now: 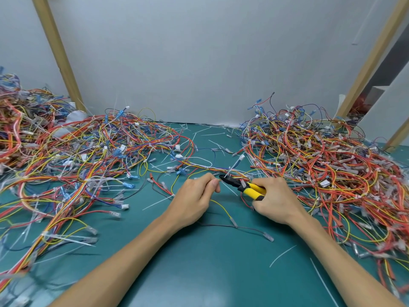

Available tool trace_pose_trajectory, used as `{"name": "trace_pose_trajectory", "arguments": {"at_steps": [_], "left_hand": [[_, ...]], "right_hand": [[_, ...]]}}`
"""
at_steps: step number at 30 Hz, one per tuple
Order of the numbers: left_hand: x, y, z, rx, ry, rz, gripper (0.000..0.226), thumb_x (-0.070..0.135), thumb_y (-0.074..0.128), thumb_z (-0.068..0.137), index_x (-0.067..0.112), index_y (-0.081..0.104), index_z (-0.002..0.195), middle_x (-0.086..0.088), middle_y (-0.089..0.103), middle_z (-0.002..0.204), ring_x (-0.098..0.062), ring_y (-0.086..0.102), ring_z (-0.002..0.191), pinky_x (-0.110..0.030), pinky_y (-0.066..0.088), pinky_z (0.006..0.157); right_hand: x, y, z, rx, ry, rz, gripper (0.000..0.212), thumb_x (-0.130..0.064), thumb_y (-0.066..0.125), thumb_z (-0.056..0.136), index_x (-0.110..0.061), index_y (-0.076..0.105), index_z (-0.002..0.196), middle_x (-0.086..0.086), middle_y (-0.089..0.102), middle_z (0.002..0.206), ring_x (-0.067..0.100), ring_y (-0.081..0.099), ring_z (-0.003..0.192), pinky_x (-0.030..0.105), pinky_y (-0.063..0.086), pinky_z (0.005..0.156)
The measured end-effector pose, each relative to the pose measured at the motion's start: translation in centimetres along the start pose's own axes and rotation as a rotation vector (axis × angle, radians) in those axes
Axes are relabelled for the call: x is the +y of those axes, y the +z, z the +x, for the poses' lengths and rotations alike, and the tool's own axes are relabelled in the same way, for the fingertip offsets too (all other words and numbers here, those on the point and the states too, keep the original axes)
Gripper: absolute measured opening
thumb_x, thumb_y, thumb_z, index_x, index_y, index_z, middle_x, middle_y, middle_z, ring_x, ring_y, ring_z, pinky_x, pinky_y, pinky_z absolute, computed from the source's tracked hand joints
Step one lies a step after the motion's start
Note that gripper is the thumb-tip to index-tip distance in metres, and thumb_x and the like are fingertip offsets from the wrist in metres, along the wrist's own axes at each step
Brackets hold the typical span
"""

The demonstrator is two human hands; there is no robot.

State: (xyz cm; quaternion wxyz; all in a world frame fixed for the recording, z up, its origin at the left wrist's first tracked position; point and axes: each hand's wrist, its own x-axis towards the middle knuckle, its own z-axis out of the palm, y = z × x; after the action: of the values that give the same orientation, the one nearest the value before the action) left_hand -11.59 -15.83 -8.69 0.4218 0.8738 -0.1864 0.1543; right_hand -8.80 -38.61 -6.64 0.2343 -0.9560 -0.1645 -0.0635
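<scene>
My right hand (274, 199) grips the yellow handles of a pair of cutters (245, 187), whose black jaws point left toward my left hand. My left hand (197, 198) pinches a thin yellow wire (223, 209) between thumb and fingers, right at the jaw tips. The wire trails down over the green mat (199, 262) to a clear terminal sleeve. A wire harness (208, 167) with white ties lies just behind both hands.
A big tangle of red, yellow and blue wires (77, 156) covers the mat's left side, and another heap (332, 165) fills the right. Loose white cable ties (158, 202) and a dark wire (239, 228) lie near my arms. Wooden posts (57, 54) lean against the grey wall.
</scene>
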Motion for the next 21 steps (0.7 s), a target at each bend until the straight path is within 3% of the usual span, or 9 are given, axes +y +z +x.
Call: {"name": "trace_pose_trajectory", "arguments": {"at_steps": [4, 7, 10, 12, 14, 16, 19, 21], "left_hand": [[-0.1, 0.0, 0.0, -0.007, -0.011, 0.02, 0.027, 0.029, 0.038, 0.104, 0.027, 0.055, 0.083, -0.01, 0.048, 0.057, -0.015, 0.041, 0.054, -0.039, 0.038, 0.06], [-0.2, 0.0, 0.0, -0.001, -0.017, 0.019, 0.026, 0.031, 0.039, 0.103, 0.027, 0.057, 0.085, -0.005, 0.05, 0.057, -0.013, 0.042, 0.054, -0.039, 0.039, 0.061], [-0.4, 0.2, 0.1, 0.044, -0.028, -0.005, 0.021, 0.033, 0.043, 0.102, 0.026, 0.056, 0.088, 0.01, 0.05, 0.058, -0.008, 0.043, 0.055, -0.035, 0.038, 0.059], [-0.6, 0.2, 0.2, 0.088, -0.023, -0.012, 0.015, 0.033, 0.048, 0.1, 0.026, 0.054, 0.089, 0.011, 0.049, 0.06, -0.008, 0.043, 0.055, -0.029, 0.035, 0.057], [-0.8, 0.2, 0.3, 0.118, -0.013, 0.001, 0.009, 0.034, 0.052, 0.098, 0.028, 0.054, 0.092, 0.013, 0.053, 0.068, -0.003, 0.045, 0.056, -0.022, 0.03, 0.055], [-0.9, 0.0, 0.4, 0.128, -0.003, 0.008, 0.007, 0.035, 0.056, 0.096, 0.028, 0.055, 0.097, 0.015, 0.058, 0.08, -0.001, 0.049, 0.057, -0.022, 0.032, 0.058], [0.2, -0.6, 0.5, 0.097, 0.014, -0.114, 0.019, 0.04, 0.054, 0.094, 0.028, 0.055, 0.109, 0.016, 0.063, 0.098, -0.008, 0.06, 0.064, -0.027, 0.047, 0.066], [1.2, -1.8, 0.8, 0.036, -0.003, -0.254, 0.031, 0.043, 0.043, 0.097, 0.028, 0.052, 0.123, 0.017, 0.062, 0.114, -0.011, 0.067, 0.076, -0.023, 0.052, 0.069]], "right_hand": [[0.1, 0.0, 0.1, 0.037, 0.024, 0.087, 0.021, -0.007, 0.067, 0.066, -0.014, 0.048, 0.061, 0.001, 0.039, 0.05, 0.015, 0.029, 0.05, 0.032, 0.022, 0.05], [0.1, 0.0, 0.0, 0.1, 0.062, 0.196, 0.018, -0.009, 0.069, 0.068, -0.012, 0.051, 0.064, -0.001, 0.039, 0.052, 0.012, 0.028, 0.049, 0.032, 0.023, 0.051], [-0.5, -0.1, -0.2, 0.151, 0.065, 0.29, 0.015, -0.025, 0.063, 0.06, -0.018, 0.061, 0.073, -0.001, 0.049, 0.056, 0.011, 0.038, 0.051, 0.027, 0.031, 0.05], [-0.9, -0.2, -0.3, 0.18, 0.075, 0.412, 0.023, -0.024, 0.059, 0.061, -0.018, 0.065, 0.081, 0.008, 0.061, 0.068, 0.025, 0.051, 0.062, 0.037, 0.044, 0.058], [-1.1, -0.3, -0.3, 0.229, 0.061, 0.545, 0.024, -0.02, 0.059, 0.064, -0.02, 0.066, 0.087, 0.008, 0.067, 0.078, 0.033, 0.058, 0.075, 0.045, 0.05, 0.067], [-1.0, -0.3, -0.2, 0.283, 0.054, 0.668, 0.025, -0.017, 0.061, 0.067, -0.024, 0.068, 0.09, 0.004, 0.068, 0.082, 0.031, 0.06, 0.078, 0.046, 0.051, 0.071], [-0.8, -0.6, 0.0, 0.351, 0.079, 0.859, 0.022, -0.017, 0.061, 0.071, -0.018, 0.068, 0.092, 0.0, 0.068, 0.079, 0.019, 0.061, 0.069, 0.037, 0.052, 0.064], [-0.6, -0.9, 0.0, 0.396, 0.113, 0.942, 0.018, -0.019, 0.061, 0.074, -0.015, 0.066, 0.091, -0.006, 0.068, 0.077, 0.016, 0.062, 0.065, 0.029, 0.052, 0.058]]}}
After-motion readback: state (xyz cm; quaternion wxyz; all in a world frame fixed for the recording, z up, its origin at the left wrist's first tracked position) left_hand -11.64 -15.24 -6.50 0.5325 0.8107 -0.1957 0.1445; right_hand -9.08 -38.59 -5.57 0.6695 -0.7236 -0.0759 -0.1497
